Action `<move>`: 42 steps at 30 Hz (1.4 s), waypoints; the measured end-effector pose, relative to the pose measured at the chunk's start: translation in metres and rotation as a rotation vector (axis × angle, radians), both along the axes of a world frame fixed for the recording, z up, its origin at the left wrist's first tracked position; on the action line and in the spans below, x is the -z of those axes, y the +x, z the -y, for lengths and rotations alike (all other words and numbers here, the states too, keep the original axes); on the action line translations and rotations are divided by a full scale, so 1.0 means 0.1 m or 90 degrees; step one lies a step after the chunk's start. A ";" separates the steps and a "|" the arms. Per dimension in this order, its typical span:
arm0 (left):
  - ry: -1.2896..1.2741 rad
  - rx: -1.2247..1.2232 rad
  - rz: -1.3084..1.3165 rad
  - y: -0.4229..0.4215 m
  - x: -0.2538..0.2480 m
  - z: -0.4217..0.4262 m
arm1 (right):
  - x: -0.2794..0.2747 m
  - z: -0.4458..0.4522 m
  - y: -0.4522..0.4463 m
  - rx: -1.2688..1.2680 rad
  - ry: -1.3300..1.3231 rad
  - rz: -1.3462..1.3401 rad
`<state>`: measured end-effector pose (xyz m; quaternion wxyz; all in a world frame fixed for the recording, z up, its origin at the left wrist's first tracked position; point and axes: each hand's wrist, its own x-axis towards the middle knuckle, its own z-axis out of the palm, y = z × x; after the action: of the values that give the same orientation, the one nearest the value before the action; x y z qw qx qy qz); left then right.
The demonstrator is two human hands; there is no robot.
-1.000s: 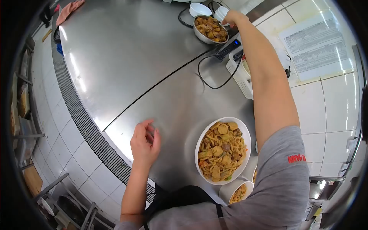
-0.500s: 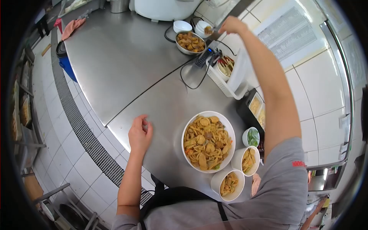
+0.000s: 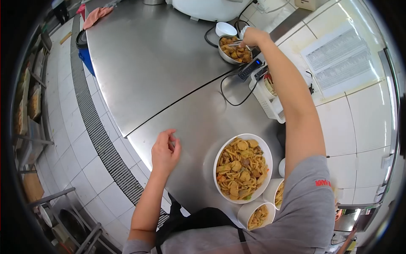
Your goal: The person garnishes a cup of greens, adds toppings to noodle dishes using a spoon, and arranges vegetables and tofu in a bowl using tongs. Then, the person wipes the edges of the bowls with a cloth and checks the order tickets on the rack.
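Note:
My right hand (image 3: 255,37) is closed around small metal tongs (image 3: 235,43), whose tips are in a metal bowl (image 3: 225,56) of browned, sauced chunks (image 3: 240,54) at the far side of the steel table. My left hand (image 3: 165,149) hovers near the table's front edge, fingers loosely bent and apart, holding nothing. To its right stands a large white bowl (image 3: 217,186) filled with thick noodles, round slices and meat pieces (image 3: 241,169). Two white paper cups of noodles are beside that bowl, a front cup (image 3: 245,211) and a rear cup (image 3: 270,191) partly behind my right arm.
A white bowl (image 3: 226,29) stands behind the metal bowl. A power strip (image 3: 250,70) with a looping black cable and a white basket (image 3: 268,103) line the wall side. A pink cloth (image 3: 98,17) lies at the far left corner of the steel table (image 3: 160,63).
My right hand has brought the tongs from above the small white cups down into the metal bowl. My left hand stays about where it was; the view has shifted slightly.

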<state>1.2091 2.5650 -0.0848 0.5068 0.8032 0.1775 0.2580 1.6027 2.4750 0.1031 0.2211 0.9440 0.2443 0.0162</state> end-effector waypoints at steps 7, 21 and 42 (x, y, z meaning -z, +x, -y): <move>-0.029 0.009 -0.019 -0.01 -0.06 0.02 | 0.20 -0.03 -0.20 -0.141 -0.103 0.086; 0.028 0.040 0.014 0.01 0.09 0.06 | -0.97 2.87 -3.62 0.079 -0.003 -0.148; 0.085 0.029 -0.014 0.02 0.08 0.13 | 0.25 3.87 -1.68 0.177 -0.129 -0.036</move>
<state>1.2112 2.5519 -0.0924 0.4562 0.8416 0.1469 0.2489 1.4344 2.0878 0.0786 0.3083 0.9416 0.1182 -0.0658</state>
